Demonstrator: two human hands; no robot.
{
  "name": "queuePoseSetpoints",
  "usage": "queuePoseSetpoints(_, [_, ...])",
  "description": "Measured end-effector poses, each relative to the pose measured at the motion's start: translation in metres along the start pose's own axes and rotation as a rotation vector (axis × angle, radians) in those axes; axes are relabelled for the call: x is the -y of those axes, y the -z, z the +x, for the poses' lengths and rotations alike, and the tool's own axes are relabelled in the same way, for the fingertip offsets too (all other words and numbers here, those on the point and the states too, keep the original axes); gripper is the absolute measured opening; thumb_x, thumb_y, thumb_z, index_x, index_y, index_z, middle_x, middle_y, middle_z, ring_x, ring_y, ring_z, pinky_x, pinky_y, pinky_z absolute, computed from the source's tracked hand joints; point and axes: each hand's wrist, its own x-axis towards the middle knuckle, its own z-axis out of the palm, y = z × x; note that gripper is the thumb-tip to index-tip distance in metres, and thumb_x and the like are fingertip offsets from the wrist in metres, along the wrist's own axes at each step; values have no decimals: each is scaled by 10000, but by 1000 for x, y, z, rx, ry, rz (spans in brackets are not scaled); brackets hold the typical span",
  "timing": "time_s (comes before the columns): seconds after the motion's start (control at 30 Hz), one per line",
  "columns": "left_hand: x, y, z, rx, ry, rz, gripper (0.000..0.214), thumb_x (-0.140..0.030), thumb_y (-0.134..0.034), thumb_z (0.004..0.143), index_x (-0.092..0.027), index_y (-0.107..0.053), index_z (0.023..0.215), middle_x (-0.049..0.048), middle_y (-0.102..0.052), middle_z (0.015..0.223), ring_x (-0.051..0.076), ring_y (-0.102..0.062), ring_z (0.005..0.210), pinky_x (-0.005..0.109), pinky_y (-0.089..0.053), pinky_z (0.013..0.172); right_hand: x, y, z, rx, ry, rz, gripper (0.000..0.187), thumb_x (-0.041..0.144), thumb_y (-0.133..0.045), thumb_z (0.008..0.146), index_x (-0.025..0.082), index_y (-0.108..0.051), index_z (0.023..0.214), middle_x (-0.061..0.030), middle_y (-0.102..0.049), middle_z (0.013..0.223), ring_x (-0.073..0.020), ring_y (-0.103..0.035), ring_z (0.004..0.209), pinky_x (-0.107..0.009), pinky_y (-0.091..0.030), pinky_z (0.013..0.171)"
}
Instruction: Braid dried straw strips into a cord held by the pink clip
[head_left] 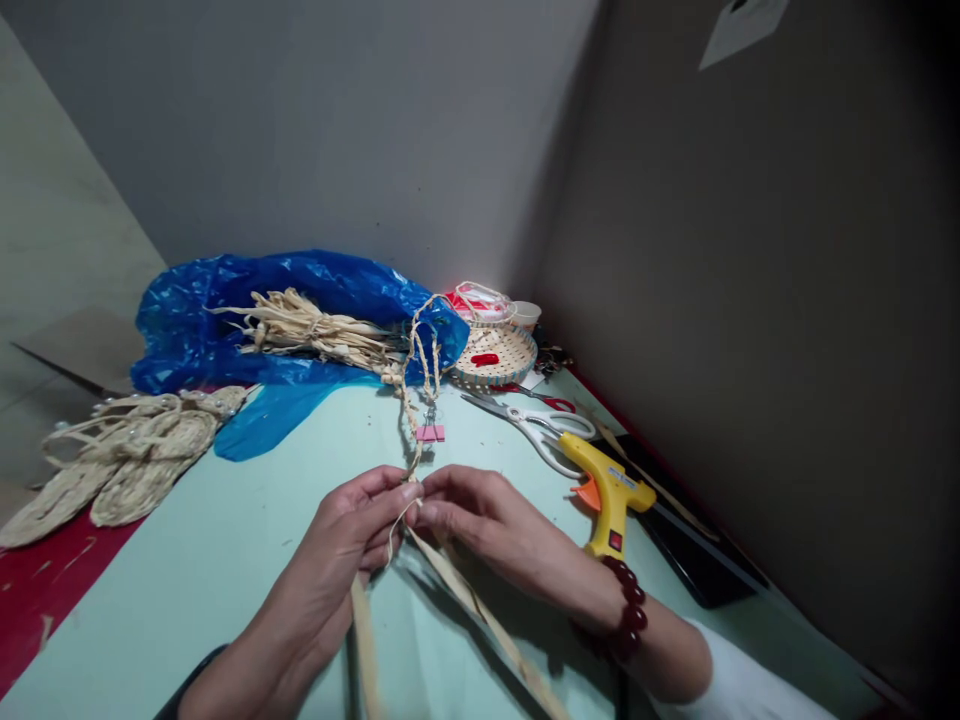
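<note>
Both hands meet at the middle of the pale green table top, fingertips pinched around a thin braid of dried straw-like strips [409,420]. My left hand [352,545] grips the braid's lower end, with one loose strip [364,640] hanging below it. From the right side my right hand [484,520] pinches the same spot, its wrist in a dark red bead bracelet. A second long strip [480,610] runs from the fingers toward the lower right. Just above the hands, a pink binder clip [430,433] sits at the braid. The exact crossing of the strips is hidden by fingers.
A blue plastic bag [300,270] holds a bundle of dried strips [315,335]. Woven sandals [150,455] lie at the left edge. To the right are white-handled scissors [536,430], a yellow glue gun [611,490], a black flat object [697,560] and a woven basket [499,358].
</note>
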Motion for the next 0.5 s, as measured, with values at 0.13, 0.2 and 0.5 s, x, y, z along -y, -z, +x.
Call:
queuePoseSetpoints(0.13, [-1,3,1,35,25,-2,205,-254,-747,728,-138,-597,809,-55,-550,548,-14,-374,374,94,-224,377,-9,-10,7,113,-89,312,178,292,-549,883,133,-612,933,-23,-618,761,-128,-576,678,-238,-436,637])
queuePoseSetpoints(0.2, [-3,3,1,61,57,-23,208,-238,-755,716,-139,-594,803,-36,-578,564,-11,-398,378,89,-206,368,-8,-10,7,110,-107,366,114,234,-539,874,133,-591,881,-24,-607,770,-121,-571,681,-243,-449,662])
queuePoseSetpoints(0.5, [-14,9,3,120,133,-120,162,-86,-726,698,-136,-589,768,-42,-536,582,-7,-388,383,75,-281,352,21,-3,9,123,-225,345,142,19,-453,783,128,-541,807,4,-556,693,-92,-501,612,-208,-407,610])
